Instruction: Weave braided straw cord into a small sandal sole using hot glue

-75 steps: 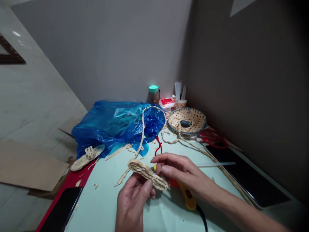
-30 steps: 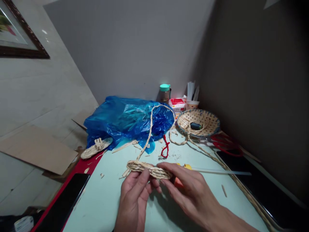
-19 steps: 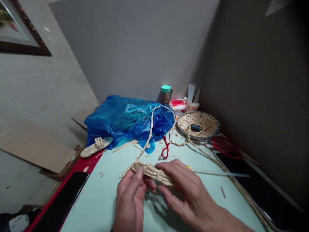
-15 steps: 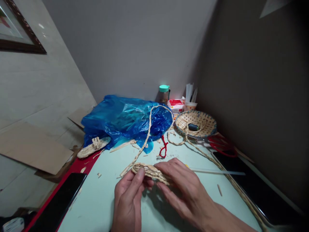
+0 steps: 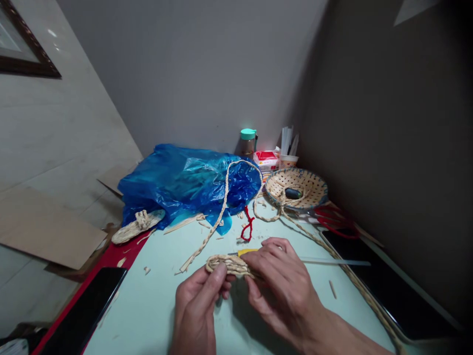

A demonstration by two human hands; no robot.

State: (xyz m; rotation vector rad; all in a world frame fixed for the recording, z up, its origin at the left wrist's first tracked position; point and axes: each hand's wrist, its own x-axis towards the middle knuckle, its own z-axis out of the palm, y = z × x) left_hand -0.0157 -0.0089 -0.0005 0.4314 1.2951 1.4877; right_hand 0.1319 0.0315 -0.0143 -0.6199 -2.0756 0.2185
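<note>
Between my two hands is a small oval coil of braided straw [image 5: 229, 265], its rows lying side by side. My left hand [image 5: 201, 301] pinches its left end, thumb on top. My right hand [image 5: 283, 286] grips the other end, its fingers partly covering it. Just behind the right fingers a yellow-handled tool [image 5: 246, 252] with a grey tip shows; its kind is mostly hidden. A loose straw braid [image 5: 221, 212] lies beyond the hands, its cut end left of the coil. A small woven straw sandal [image 5: 137, 227] sits at the left.
A blue plastic bag [image 5: 181, 180] fills the back left. At the back right stand a woven basket [image 5: 314, 185], a bottle [image 5: 247, 143] and a cup of sticks [image 5: 288, 161]. A red twisted loop [image 5: 247, 229], a phone [image 5: 88, 305] and a black tablet [image 5: 391, 291] lie around.
The coil is tilted slightly differently in my hands. My right hand has shifted a little, and more of the yellow-handled tool shows behind it. The whole view has slid slightly left.
</note>
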